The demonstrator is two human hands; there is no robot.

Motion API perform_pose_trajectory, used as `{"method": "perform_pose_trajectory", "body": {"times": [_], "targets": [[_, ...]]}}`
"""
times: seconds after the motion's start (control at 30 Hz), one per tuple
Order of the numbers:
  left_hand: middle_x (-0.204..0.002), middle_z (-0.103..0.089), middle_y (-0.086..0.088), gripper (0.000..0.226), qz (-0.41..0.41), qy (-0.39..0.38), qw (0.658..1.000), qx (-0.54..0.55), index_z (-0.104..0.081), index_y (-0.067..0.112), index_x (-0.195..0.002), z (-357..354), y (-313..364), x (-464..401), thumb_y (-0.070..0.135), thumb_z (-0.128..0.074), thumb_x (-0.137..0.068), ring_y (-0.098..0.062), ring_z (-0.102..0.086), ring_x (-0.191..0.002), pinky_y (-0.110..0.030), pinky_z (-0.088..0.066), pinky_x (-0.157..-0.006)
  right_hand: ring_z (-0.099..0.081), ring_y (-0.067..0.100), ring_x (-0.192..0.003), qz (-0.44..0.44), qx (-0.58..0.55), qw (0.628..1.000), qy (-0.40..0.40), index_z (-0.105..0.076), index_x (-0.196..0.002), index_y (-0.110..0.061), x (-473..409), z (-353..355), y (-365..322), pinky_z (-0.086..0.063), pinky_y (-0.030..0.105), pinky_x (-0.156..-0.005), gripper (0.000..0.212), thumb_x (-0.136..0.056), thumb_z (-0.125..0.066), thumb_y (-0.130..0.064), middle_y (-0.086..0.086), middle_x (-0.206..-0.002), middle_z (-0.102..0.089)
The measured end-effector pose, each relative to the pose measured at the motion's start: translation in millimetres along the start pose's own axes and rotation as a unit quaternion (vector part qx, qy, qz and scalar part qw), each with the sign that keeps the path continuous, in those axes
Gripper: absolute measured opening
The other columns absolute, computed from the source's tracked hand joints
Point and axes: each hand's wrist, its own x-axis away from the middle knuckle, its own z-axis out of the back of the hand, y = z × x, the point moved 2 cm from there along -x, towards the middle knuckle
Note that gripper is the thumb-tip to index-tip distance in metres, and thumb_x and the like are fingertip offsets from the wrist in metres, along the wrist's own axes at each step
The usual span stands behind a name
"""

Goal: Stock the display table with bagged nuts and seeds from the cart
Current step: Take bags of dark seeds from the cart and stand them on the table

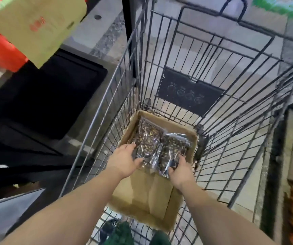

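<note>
1. We are looking down into a wire cart (212,96) with both bare arms reaching in.
2. A shallow cardboard box (145,197) is lying on the cart's floor, against its left wall and running toward the far end.
3. Two clear bags of nuts or seeds are sitting side by side in the far half of the box – the left bag (146,138) nearer the box's far-left corner, the right bag (173,149) just beside it, their inner edges touching or overlapping.
4. Our left hand (124,161) is resting at the near-left edge of the left bag, fingers spread fairly wide and lying along its side; whether they are curling under it we cannot tell.
5. Our right hand (179,169) is gripping the near end of the right bag – fingers are curling onto the plastic.
6. A dark placard (189,96) is hanging on the cart's far wall.
7. Beyond the cart's left wall, a black tray-like surface (54,96) and a tan carton (36,23) are showing, blurred.
</note>
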Motion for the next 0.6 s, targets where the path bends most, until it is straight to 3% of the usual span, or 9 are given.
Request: {"method": "perform_pose_trajectory", "body": {"times": [0.13,0.3,0.43,0.5,0.6], "targets": [[-0.157,-0.037,-0.001,0.071,0.014,-0.01,0.999,0.029,-0.032,0.021,-0.154,-16,-4,-29,0.049,-0.058,-0.095,-0.025,-0.033,-0.144,-0.04,-0.031,-0.118,-0.053,0.035,-0.121,-0.042,-0.05,0.998,0.018,-0.018,-0.154,-0.027,-26,-22,6,-0.045,0.048,-0.103,0.07,-0.096,-0.057,-0.029,0.013,-0.143,-0.041],[-0.155,-0.039,-0.006,0.074,0.043,-0.004,0.995,0.086,-0.032,0.018,-0.154,-34,-3,-66,0.045,-0.063,-0.092,-0.028,-0.037,-0.142,-0.044,-0.032,-0.118,-0.047,0.034,-0.131,-0.075,-0.079,0.993,0.051,-0.001,-0.158,-0.024,-51,-44,10,-0.042,0.043,-0.102,0.078,-0.099,-0.053,-0.031,0.013,-0.159,-0.024],[-0.155,-0.04,-0.011,0.083,0.105,-0.018,0.982,0.158,-0.025,0.015,-0.155,-51,-9,-87,0.044,-0.067,-0.09,-0.031,-0.04,-0.14,-0.045,-0.034,-0.116,-0.05,0.037,-0.127,-0.117,-0.13,0.982,0.075,0.007,-0.157,-0.016,-63,-56,12,-0.043,0.045,-0.106,0.096,-0.094,-0.062,-0.036,0.018,-0.147,-0.046],[-0.151,-0.044,-0.014,0.084,0.131,-0.019,0.977,0.17,-0.025,0.012,-0.155,-58,-12,-93,0.044,-0.068,-0.09,-0.033,-0.045,-0.136,-0.045,-0.038,-0.113,-0.05,0.037,-0.128,-0.146,-0.153,0.975,0.074,0.001,-0.157,-0.009,-67,-60,11,-0.042,0.042,-0.106,0.103,-0.088,-0.069,-0.04,0.018,-0.14,-0.053],[-0.141,-0.054,-0.013,0.085,0.151,-0.009,0.977,0.148,-0.035,0.012,-0.149,-64,-19,-98,0.05,-0.073,-0.083,-0.033,-0.054,-0.127,-0.045,-0.045,-0.107,-0.059,0.034,-0.116,-0.18,-0.188,0.964,0.052,-0.039,-0.143,-0.006,-74,-60,11,-0.049,0.041,-0.099,0.091,-0.073,-0.078,-0.049,0.015,-0.127,-0.061]]}}
